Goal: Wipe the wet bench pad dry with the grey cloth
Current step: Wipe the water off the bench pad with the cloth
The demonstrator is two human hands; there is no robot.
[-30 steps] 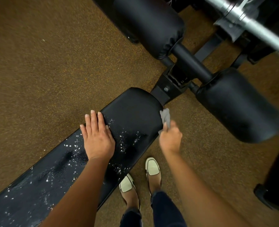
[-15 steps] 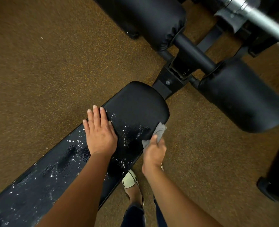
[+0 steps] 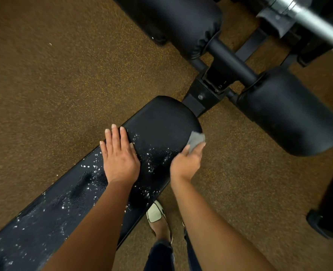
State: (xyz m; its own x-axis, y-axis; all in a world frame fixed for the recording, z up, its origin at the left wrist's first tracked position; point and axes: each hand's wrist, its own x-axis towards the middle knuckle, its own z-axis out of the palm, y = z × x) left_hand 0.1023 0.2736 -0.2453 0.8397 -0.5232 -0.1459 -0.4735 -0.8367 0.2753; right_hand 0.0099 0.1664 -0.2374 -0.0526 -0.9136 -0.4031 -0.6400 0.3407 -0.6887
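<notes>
The long black bench pad (image 3: 157,118) runs from the lower left up to the middle of the view. Its rounded far end looks dry, while white water droplets speckle the stretch from the middle down to the lower left. My left hand (image 3: 119,155) lies flat, fingers apart, on the pad's left edge. My right hand (image 3: 187,163) grips the small grey cloth (image 3: 196,139) and presses it against the pad's right edge near the rounded end.
Two black padded rollers (image 3: 181,22) (image 3: 290,114) on a black crossbar (image 3: 230,61) stand just beyond the pad's end. A chrome bar (image 3: 306,16) crosses the top right. Brown speckled floor (image 3: 54,85) surrounds the bench. A white shoe (image 3: 154,213) shows below the pad.
My right hand with the cloth slid down the pad's right edge, then back up toward the rounded end. My left hand stayed flat in place.
</notes>
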